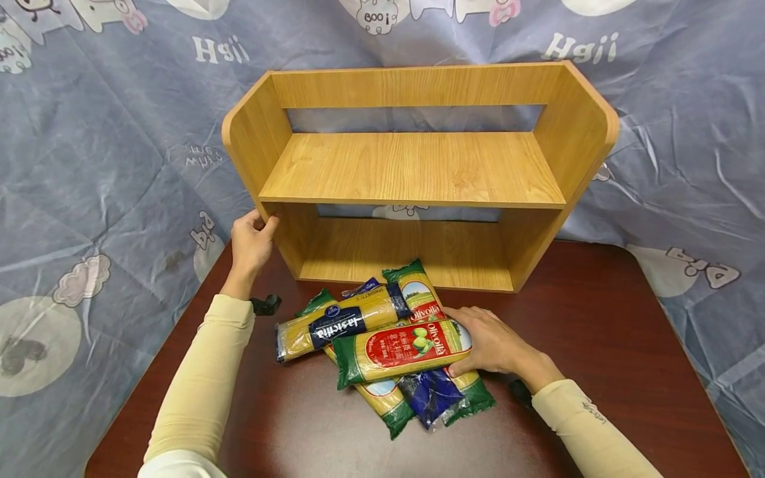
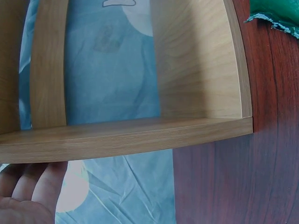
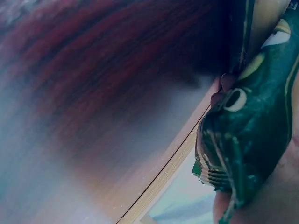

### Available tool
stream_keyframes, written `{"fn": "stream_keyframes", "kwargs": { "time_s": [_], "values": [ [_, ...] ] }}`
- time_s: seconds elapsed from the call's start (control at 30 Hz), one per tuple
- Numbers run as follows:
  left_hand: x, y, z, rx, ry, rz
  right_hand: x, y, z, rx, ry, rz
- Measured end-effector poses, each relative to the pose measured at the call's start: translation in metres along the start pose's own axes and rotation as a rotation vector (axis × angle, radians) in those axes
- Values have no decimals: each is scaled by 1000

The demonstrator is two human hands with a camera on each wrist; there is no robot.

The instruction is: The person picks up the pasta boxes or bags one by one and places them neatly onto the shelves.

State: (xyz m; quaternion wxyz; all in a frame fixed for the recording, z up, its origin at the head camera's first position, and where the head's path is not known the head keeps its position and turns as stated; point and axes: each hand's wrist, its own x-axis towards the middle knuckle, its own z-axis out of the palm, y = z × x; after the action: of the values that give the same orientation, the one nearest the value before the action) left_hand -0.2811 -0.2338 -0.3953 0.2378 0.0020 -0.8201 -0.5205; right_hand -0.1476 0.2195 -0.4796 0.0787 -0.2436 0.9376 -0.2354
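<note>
My left hand (image 1: 251, 244) grips the front edge of the left side panel of a wooden two-tier shelf (image 1: 412, 169); in the left wrist view its fingers (image 2: 44, 186) lie against the panel's outer face. My right hand (image 1: 493, 342) holds the right end of a red-labelled spaghetti pack (image 1: 403, 350), thumb below and fingers above. That pack lies on top of a pile. Beside it lies a blue-labelled spaghetti pack (image 1: 340, 323), tilted across the others. Green-ended packs (image 1: 418, 292) and a dark blue wrapper end (image 1: 431, 393) show underneath, partly hidden.
The shelf stands at the back of a dark red-brown table (image 1: 597, 372). Behind and at both sides hangs a blue-grey printed cloth (image 1: 119, 153). Dark straps (image 1: 265, 305) show near both wrists.
</note>
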Motion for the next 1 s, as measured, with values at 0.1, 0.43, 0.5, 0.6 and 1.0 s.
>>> {"fn": "stream_keyframes", "kwargs": {
  "time_s": [0.1,0.43,0.5,0.6,1.0],
  "values": [
    [0,0,0,-9,3,10,-2,1,0,-10,10,-13],
    [0,-1,1,-19,6,-16,-7,2,4,-46,88,-65],
    [-1,-1,1,-16,10,-18,-7,2,4,-57,105,-80],
    [0,-1,1,-10,14,-18,-7,3,5,-69,131,-116],
    [-1,0,1,25,14,3,-7,2,4,-31,192,-214]
  ]
}}
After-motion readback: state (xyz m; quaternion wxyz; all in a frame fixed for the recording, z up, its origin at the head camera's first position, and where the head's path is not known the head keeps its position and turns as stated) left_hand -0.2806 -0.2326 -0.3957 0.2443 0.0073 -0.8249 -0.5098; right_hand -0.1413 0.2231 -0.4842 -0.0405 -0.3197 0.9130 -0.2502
